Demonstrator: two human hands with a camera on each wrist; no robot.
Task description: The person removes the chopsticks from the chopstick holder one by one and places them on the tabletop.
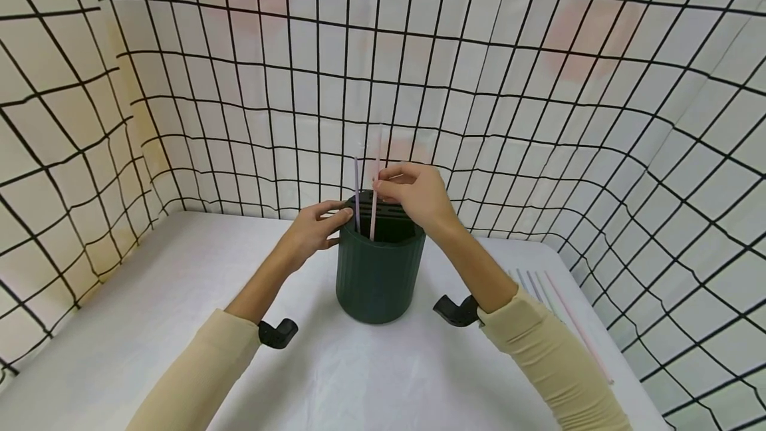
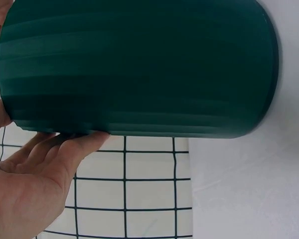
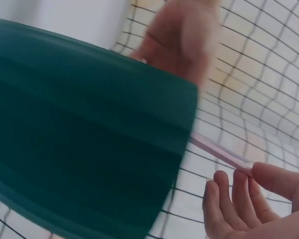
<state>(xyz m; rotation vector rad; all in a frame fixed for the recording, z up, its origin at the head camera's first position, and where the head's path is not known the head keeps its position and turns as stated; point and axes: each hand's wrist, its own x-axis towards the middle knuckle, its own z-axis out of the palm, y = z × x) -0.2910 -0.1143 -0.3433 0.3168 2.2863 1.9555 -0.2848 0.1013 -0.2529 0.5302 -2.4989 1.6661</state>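
Observation:
A dark green ribbed bin (image 1: 380,285) stands upright on the white table. My left hand (image 1: 311,228) grips its rim on the left, thumb at the top edge and fingers along the outer wall. Between thumb and fingertips, my right hand (image 1: 419,195) pinches a pink straw (image 3: 217,151) above the opening. That straw is nearly upright, its lower end inside the bin. Close to its left, a purple straw (image 1: 357,191) leans in the bin and sticks up past the rim. The bin's bottom is hidden.
Several pastel straws lie on the table at the right, partly behind my right sleeve, a pink one (image 1: 577,321) outermost. A black wire grid (image 1: 275,112) surrounds the table at the back and sides. Black wrist mounts (image 1: 278,334) stick out below both forearms.

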